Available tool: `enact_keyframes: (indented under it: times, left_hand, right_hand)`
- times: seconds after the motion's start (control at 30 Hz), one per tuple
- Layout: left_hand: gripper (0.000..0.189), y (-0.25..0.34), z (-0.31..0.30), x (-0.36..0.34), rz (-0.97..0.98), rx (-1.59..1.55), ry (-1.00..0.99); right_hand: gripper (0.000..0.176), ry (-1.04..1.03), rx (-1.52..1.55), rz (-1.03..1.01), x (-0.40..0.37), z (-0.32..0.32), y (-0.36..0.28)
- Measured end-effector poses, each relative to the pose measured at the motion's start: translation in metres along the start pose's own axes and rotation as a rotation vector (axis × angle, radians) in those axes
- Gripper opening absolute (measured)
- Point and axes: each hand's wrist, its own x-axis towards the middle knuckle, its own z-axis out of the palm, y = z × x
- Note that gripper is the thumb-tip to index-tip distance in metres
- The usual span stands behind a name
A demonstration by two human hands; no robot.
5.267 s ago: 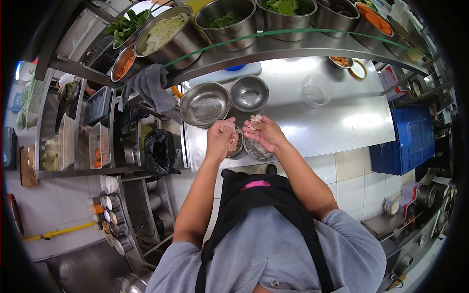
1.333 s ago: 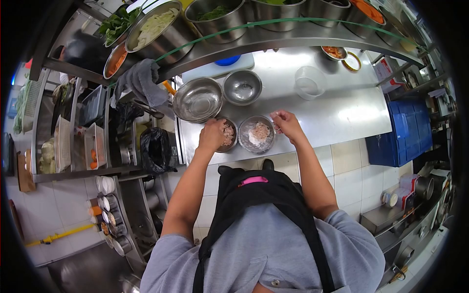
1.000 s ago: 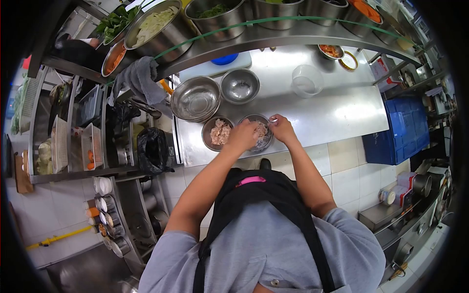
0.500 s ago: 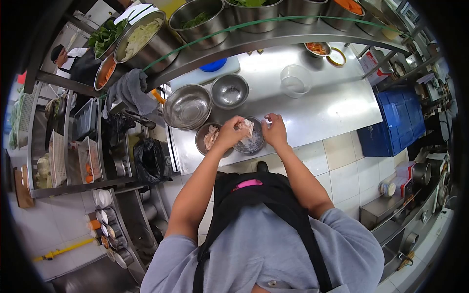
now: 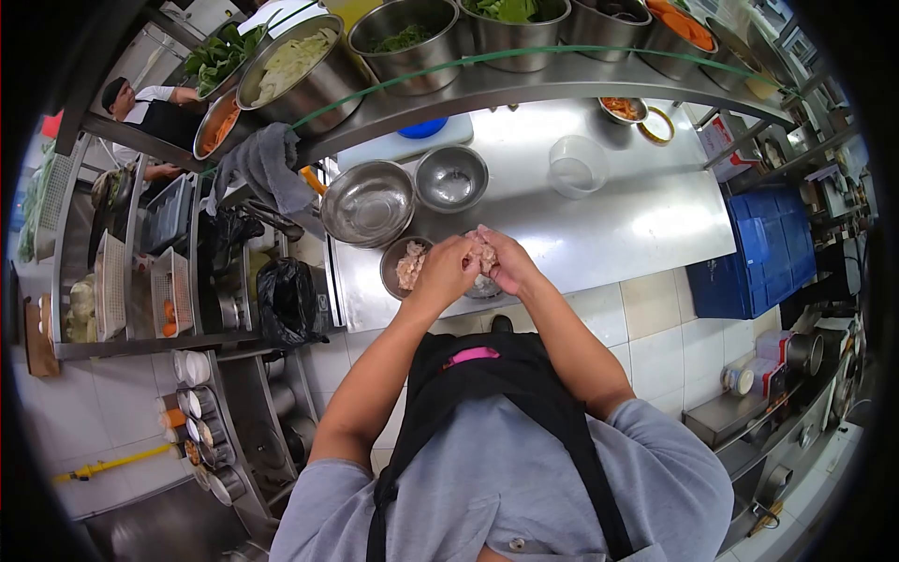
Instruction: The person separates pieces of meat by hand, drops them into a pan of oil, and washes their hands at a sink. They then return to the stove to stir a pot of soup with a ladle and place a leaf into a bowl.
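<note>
Over the powder-dusted steel bowl point(image 5: 483, 292), the left hand point(image 5: 444, 270) and right hand point(image 5: 509, 263) now meet, both gripping raw meat point(image 5: 483, 251)! Half a second ago, the left held it alone.

Counted on the steel worktable point(image 5: 637, 211) are five metal bowls point(image 5: 367, 206), one clear plastic tub point(image 5: 576, 169), one yellow ring-shaped lid or rim point(image 5: 656, 112) and one white cutting board point(image 5: 379, 152), with the wearer's one left hand point(image 5: 443, 270) and one right hand point(image 5: 510, 263), plus one grey towel point(image 5: 265, 170) and two white perforated baskets point(image 5: 111, 286) nearby.
</note>
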Motion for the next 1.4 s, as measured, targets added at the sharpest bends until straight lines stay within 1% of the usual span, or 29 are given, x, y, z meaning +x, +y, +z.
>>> enact_keyframes:
  times: [0.07, 0.1, 0.13, 0.17, 0.23, 0.3, 0.37, 0.4, 0.43, 0.47, 0.5, 0.57, 0.6, 0.63, 0.7, 0.73, 0.77, 0.83, 0.9, 0.97, 1.0, 1.03, 1.07, 1.1, 1.13, 1.17, 1.23, 1.27, 1.4]
  left_hand:
    - [0.029, 0.010, -0.003, -0.002, -0.060, -0.227, 0.014]
    - [0.029, 0.017, -0.002, -0.003, -0.057, -0.227, 0.013]
    - [0.027, 0.026, 0.001, -0.004, -0.038, -0.212, 0.117]
    - [0.025, 0.030, 0.003, -0.005, -0.019, -0.195, 0.222]
    - [0.025, 0.021, 0.011, -0.007, -0.013, -0.148, 0.234]
    - [0.026, 0.014, 0.014, -0.005, 0.000, -0.103, 0.243]
    - [0.024, 0.008, 0.011, -0.005, -0.075, -0.271, 0.200]
    - [0.024, 0.005, 0.010, -0.005, -0.068, -0.276, 0.195]
    - [0.023, 0.003, 0.008, -0.004, -0.200, -0.486, 0.159]
    - [0.022, 0.001, 0.006, -0.002, -0.330, -0.692, 0.120]
    - [0.022, 0.003, 0.002, 0.000, -0.319, -0.693, 0.114]
    - [0.024, 0.006, -0.009, 0.003, -0.285, -1.046, 0.103]
    - [0.033, 0.000, -0.010, 0.005, -0.249, -0.930, 0.042]
    - [0.033, -0.003, -0.009, 0.004, -0.234, -0.930, 0.029]
    - [0.037, 0.001, -0.014, 0.000, -0.085, -0.632, -0.037]
    - [0.040, 0.012, -0.023, -0.002, -0.096, -0.486, -0.039]
    - [0.040, 0.014, -0.025, -0.002, -0.076, -0.491, -0.052]
    - [0.039, 0.017, -0.029, -0.005, -0.071, -0.350, 0.016]
    - [0.036, 0.016, -0.034, -0.009, -0.034, -0.356, 0.027]
    - [0.034, 0.014, -0.041, -0.012, 0.036, -0.267, -0.011]
    - [0.027, 0.005, -0.037, -0.013, 0.135, -0.211, 0.063]
    - [0.027, -0.002, -0.036, -0.015, 0.175, -0.231, 0.053]
    - [0.025, -0.008, -0.034, -0.015, 0.184, -0.223, 0.062]
    - [0.024, -0.009, -0.034, -0.014, 0.197, -0.216, 0.070]
    - [0.023, -0.005, -0.039, -0.016, 0.138, -0.267, 0.001]
    - [0.022, -0.001, -0.042, -0.019, 0.072, -0.314, -0.072]
    - [0.024, -0.002, -0.040, -0.024, 0.165, -0.285, -0.057]
    - [0.025, -0.004, -0.039, -0.027, 0.214, -0.235, -0.024]
    - [0.029, -0.007, -0.034, -0.035, 0.294, -0.271, 0.012]
  right_hand:
    - [0.027, 0.036, 0.009, -0.015, 0.004, -0.002, 0.003]
    - [0.025, 0.006, 0.027, -0.064, 0.003, -0.001, 0.003]
    - [0.023, -0.023, 0.044, -0.112, 0.002, 0.000, 0.004]
    - [0.023, -0.022, 0.044, -0.112, 0.000, 0.001, 0.005]
    - [0.022, 0.082, 0.126, -0.058, -0.005, 0.010, 0.000]
    - [0.022, 0.071, 0.186, -0.064, -0.001, 0.004, 0.003]
    - [0.022, 0.069, 0.247, -0.075, 0.005, -0.005, 0.006]
    - [0.021, 0.127, 0.338, -0.076, 0.008, -0.005, 0.006]
    - [0.021, 0.183, 0.430, -0.077, 0.009, -0.006, 0.007]
    - [0.021, 0.186, 0.432, -0.088, 0.006, -0.009, 0.005]
    - [0.022, 0.178, 0.443, -0.069, -0.001, -0.007, 0.000]
    - [0.022, 0.169, 0.455, -0.063, -0.010, -0.003, -0.005]
    - [0.023, 0.106, 0.475, -0.044, -0.013, -0.001, -0.004]
    - [0.024, 0.044, 0.496, -0.028, -0.016, 0.001, -0.004]
    - [0.025, 0.007, 0.511, -0.068, -0.023, 0.009, -0.001]
    - [0.025, -0.027, 0.520, -0.088, -0.026, 0.013, 0.000]
    - [0.025, -0.019, 0.524, -0.111, -0.029, 0.015, 0.001]
    - [0.024, -0.001, 0.517, -0.107, -0.036, 0.022, 0.002]
    - [0.025, 0.055, 0.488, -0.144, -0.044, 0.028, 0.006]
    - [0.025, 0.023, 0.328, -0.183, -0.050, 0.031, 0.010]
    - [0.026, 0.025, 0.261, -0.211, -0.053, 0.034, 0.014]
    - [0.027, -0.020, 0.209, -0.227, -0.057, 0.037, 0.018]
    - [0.029, -0.059, 0.154, -0.248, -0.061, 0.040, 0.022]
    - [0.027, -0.054, 0.166, -0.268, -0.063, 0.045, 0.026]
    - [0.025, -0.008, 0.106, -0.303, -0.061, 0.045, 0.033]
    - [0.025, 0.088, 0.124, -0.292, -0.064, 0.050, 0.036]
    - [0.021, 0.175, 0.168, -0.283, -0.061, 0.051, 0.040]
    - [0.021, 0.189, 0.167, -0.302, -0.058, 0.049, 0.042]
    - [0.014, 0.165, 0.254, -0.304, -0.042, 0.038, 0.051]
